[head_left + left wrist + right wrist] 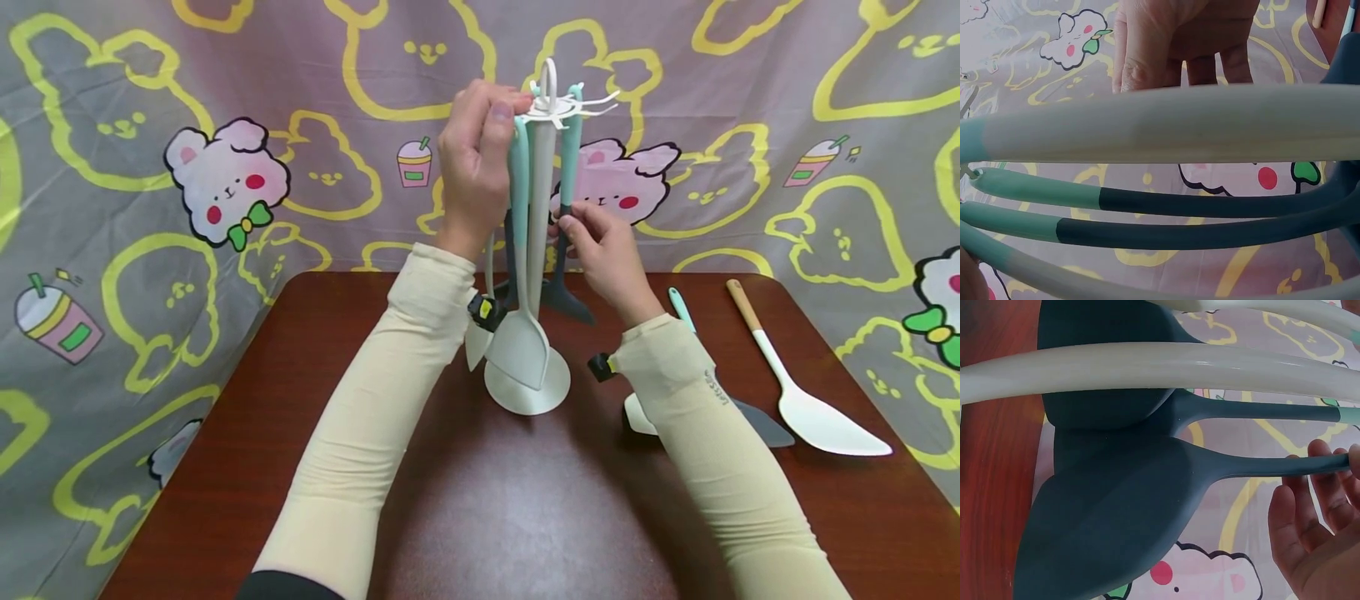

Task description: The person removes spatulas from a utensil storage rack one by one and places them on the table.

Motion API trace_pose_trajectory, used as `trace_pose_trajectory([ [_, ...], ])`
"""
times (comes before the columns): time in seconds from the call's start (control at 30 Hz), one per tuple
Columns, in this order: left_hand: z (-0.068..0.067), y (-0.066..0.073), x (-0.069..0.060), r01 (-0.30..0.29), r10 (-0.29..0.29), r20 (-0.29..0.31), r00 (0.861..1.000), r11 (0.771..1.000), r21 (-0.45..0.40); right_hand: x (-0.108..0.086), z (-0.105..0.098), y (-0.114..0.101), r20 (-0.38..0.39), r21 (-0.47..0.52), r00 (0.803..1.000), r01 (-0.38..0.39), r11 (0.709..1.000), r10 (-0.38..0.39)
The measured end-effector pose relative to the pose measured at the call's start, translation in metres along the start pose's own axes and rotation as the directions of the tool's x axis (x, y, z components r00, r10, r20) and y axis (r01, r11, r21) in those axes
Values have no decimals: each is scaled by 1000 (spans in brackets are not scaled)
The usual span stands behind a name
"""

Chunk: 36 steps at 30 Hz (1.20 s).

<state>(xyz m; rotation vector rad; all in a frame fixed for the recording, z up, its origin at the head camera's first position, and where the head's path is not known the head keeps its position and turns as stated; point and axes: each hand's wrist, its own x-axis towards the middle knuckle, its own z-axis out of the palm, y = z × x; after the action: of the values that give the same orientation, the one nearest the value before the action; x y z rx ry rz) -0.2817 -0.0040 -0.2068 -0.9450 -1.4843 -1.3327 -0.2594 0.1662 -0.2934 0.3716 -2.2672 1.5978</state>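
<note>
A white rack (541, 208) with hooks at its top stands on a round base. My left hand (480, 158) grips the rack's top edge, beside the mint handle of a white turner (520, 350). To the right of the pole, a dark utensil (558, 275) with a mint handle hangs; my right hand (607, 254) pinches its shaft below the mint part. The right wrist view shows this dark blade (1110, 519) and the fingers of my right hand (1316, 531) at the shaft. Other dark and white utensils hang behind and to the left.
On the table's right side lie a white spoon-shaped utensil (825, 421) with a wooden handle, a dark utensil (761, 423), a mint handle (681, 308) and a white-ended utensil (639, 415) partly under my right sleeve. A patterned cloth (322, 92) hangs behind the brown table (300, 375).
</note>
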Motion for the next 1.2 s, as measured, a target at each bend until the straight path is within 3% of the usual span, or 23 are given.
trace_pose_trajectory([
  [0.73,1,0,0,-27,27,-8,1000,1000,13,-5,1,-1,14,-8,1000,12,1000,-12],
  [1.2,1,0,0,-58,58,-4,998,998,9,-3,2,2,-25,11,999,43,999,-43],
])
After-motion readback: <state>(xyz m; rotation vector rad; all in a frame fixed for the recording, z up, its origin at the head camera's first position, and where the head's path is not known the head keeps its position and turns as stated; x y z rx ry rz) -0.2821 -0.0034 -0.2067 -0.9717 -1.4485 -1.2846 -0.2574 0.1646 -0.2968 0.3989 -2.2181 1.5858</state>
